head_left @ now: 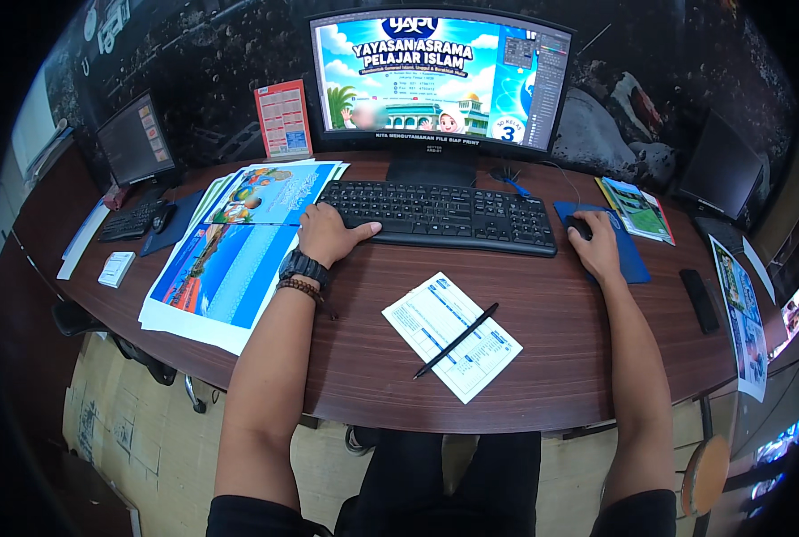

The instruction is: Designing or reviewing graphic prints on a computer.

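My left hand (329,234) rests at the left end of a black keyboard (444,213), its thumb stretched along the front edge and its other fingers over the left keys. Under my right hand (600,245) is a black computer mouse (581,227), mostly covered by the palm and fingers, on a blue mouse pad (633,269). Behind the keyboard stands a curved monitor (435,85) showing a colourful banner design with a domed building and cartoon children. Between my forearms lies a white printed form (467,380), with a black pen (457,341) slanting across it.
Large colour prints (229,268) are stacked left of my forearm. A red desk calendar (283,121) stands beside the monitor. A black phone (699,301) lies at the right, near a leaflet (636,210). Two darker monitors flank the brown desk (542,376); a stool (705,474) is below right.
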`<state>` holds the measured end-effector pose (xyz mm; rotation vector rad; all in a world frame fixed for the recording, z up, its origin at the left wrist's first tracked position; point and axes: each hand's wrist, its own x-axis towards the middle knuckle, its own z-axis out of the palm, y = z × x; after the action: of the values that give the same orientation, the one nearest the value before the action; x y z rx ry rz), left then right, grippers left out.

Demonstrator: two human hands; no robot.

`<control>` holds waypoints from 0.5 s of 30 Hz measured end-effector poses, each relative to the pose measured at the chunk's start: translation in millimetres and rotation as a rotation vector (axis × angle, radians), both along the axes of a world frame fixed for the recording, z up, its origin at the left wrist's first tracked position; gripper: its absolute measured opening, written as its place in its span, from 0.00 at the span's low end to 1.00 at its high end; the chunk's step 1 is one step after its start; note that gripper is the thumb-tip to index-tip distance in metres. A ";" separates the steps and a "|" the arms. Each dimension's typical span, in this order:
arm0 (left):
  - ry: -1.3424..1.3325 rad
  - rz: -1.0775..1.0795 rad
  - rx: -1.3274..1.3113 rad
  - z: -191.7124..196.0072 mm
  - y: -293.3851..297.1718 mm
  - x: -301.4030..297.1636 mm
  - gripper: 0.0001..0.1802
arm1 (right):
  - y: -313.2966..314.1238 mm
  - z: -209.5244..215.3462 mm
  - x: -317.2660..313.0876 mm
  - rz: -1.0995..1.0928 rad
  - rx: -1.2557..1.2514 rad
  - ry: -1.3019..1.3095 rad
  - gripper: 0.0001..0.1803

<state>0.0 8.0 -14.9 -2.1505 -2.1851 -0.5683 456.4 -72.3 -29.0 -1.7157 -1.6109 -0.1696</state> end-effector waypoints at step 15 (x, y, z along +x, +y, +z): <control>-0.018 0.006 -0.025 -0.3 0.2 -0.9 0.60 | -0.7 1.7 -1.8 0.037 0.009 0.013 0.20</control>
<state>-0.9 8.2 -15.2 -2.1592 -2.2182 -0.5654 454.6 -73.0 -27.3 -1.6758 -1.6284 -0.1473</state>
